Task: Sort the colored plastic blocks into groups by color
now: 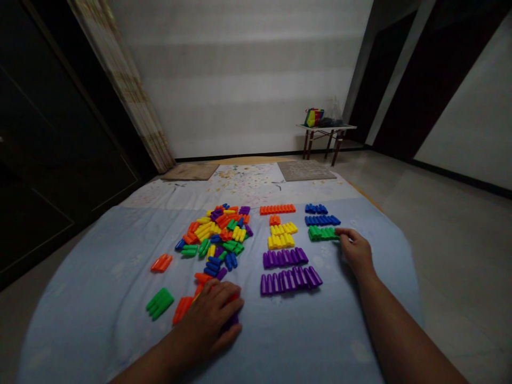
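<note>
My right hand (357, 253) pinches the right end of a row of green bullet-shaped plastic blocks (321, 233). My left hand (219, 309) lies over a few orange and purple blocks near the front, its fingers apart and partly covering them. Ahead of it spreads a mixed heap of joined blocks (216, 230) in several colours. Sorted rows lie between and beyond my hands: purple blocks (290, 280) nearest, then yellow blocks (281, 241) and orange blocks (277, 209). Two blue rows (322, 220) sit behind the green one.
A light blue cloth (352, 330) covers the round table. A green piece (160, 303) and an orange piece (161, 263) lie apart at the left. Two mats (307, 170) rest at the far edge. Beyond stands a small table (326, 128) with bags.
</note>
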Available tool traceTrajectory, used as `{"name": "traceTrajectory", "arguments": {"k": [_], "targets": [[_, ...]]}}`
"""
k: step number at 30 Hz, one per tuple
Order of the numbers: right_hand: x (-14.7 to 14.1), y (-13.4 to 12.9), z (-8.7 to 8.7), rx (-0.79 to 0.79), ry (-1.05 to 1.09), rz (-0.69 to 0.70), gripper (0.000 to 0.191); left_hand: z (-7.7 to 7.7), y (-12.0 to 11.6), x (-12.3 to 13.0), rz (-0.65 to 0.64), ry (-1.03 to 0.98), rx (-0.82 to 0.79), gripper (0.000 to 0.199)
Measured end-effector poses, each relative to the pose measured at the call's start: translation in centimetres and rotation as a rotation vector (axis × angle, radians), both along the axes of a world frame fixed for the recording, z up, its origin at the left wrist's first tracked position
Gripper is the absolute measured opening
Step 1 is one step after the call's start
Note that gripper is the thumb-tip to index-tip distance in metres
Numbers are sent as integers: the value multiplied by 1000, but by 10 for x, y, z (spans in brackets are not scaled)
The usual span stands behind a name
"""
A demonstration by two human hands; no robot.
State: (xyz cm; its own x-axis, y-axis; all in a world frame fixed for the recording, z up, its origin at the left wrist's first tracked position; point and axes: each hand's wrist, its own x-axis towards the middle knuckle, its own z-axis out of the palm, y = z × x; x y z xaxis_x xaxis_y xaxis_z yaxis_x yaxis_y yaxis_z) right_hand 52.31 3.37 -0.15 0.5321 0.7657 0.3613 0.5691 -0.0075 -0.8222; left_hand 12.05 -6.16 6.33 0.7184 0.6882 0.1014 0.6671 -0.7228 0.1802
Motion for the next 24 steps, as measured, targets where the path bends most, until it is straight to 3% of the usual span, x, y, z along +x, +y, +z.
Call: {"name": "traceTrajectory", "arguments": {"k": [8, 12, 15, 19, 24], "targets": [[2, 0, -2, -14, 5, -3, 34, -3, 49, -3, 135, 30, 194, 30], [1, 0, -1, -32, -4, -1, 34, 3, 82, -19, 282, 45, 231, 34], [2, 0, -1, -35, -25, -9, 35, 10, 93, -35, 402, 41, 244, 41], [2, -1, -2, -17, -40, -7, 35, 14, 68, -52, 420, 3, 267, 45], [1, -2, -1, -15, -24, 25, 35, 1, 12, -70, 141, 75, 272, 57]]}}
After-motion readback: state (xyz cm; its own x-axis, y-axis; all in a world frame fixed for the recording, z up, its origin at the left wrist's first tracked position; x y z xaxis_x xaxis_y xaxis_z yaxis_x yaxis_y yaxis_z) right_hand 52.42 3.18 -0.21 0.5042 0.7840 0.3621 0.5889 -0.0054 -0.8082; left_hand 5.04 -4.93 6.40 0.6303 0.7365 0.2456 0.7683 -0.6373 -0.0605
